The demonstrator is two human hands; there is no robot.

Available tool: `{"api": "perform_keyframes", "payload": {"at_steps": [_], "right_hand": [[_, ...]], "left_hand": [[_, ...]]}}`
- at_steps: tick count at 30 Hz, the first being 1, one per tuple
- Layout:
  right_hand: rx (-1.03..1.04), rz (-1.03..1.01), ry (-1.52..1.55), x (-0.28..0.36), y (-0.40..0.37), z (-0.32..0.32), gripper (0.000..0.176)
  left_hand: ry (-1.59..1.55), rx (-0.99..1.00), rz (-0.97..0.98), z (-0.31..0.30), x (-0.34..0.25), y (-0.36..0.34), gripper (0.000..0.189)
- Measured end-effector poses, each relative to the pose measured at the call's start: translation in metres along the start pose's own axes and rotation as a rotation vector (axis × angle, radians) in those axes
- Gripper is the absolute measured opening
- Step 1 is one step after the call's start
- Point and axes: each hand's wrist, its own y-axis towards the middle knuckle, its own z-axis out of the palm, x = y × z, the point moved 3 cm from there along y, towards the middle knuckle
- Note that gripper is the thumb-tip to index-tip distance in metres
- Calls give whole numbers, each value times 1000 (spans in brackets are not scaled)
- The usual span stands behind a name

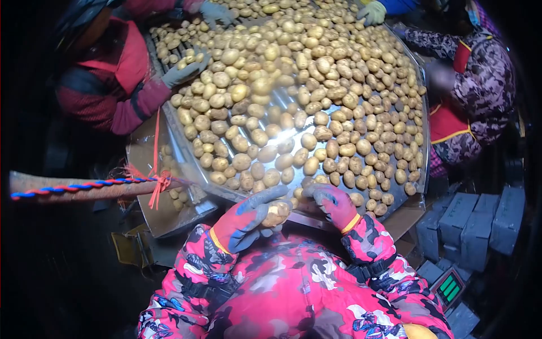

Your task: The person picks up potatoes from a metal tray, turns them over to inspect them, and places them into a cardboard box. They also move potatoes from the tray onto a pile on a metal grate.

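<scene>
My left hand (245,217), in a red and grey glove, is closed around a potato (276,213) at the near edge of a shiny metal sorting table (282,131). My right hand (333,204), gloved the same way, rests with curled fingers on the table's near rim, touching potatoes there; whether it grips one is unclear. A dense layer of small yellow-brown potatoes (316,73) covers the table. My sleeves are red camouflage.
A person at the left reaches in with a grey gloved hand (183,70); another stands at the right (471,96), and a yellow-gloved hand (372,12) shows at the top. A rope-wrapped pole (84,186) crosses at left. Grey crates (477,223) and a scale display (449,287) sit at right.
</scene>
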Motion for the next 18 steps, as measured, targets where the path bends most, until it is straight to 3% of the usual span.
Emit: {"api": "perform_keyframes", "payload": {"at_steps": [2,4,6,8,9,10,11,12,13,15,16,17,18], "right_hand": [[53,11,-10,10,4,10,31],[90,-155,-181,-16,5,16,30],[159,-218,-259,11,15,25,29],[159,-61,-63,5,19,30,29],[185,-5,-46,9,20,34,31],[205,62,-34,13,18,36,34],[218,135,-17,12,11,35,36],[234,125,-24,13,10,37,36],[247,114,-31,13,10,38,35],[259,104,-59,17,9,40,32],[258,99,-83,23,9,41,30],[256,91,-107,29,10,42,28],[246,74,-148,35,10,44,29]], "left_hand": [[44,0,53,1,-7,-12,66],[223,-13,187,-13,-3,-26,68],[147,-148,126,-35,10,-50,70],[10,-138,105,-56,24,-79,67],[-49,-308,-22,-69,35,-88,65],[-118,-467,-160,-85,51,-99,63],[-661,-92,-128,-127,87,-114,56],[-820,-154,-125,-174,109,-129,42],[-653,-330,60,-199,93,-141,30],[977,-958,378,-235,-5,-178,8],[1676,-1228,342,-236,-56,-192,8],[2206,-1281,223,-222,-86,-206,8],[2735,-1390,121,-206,-115,-220,24]]}}
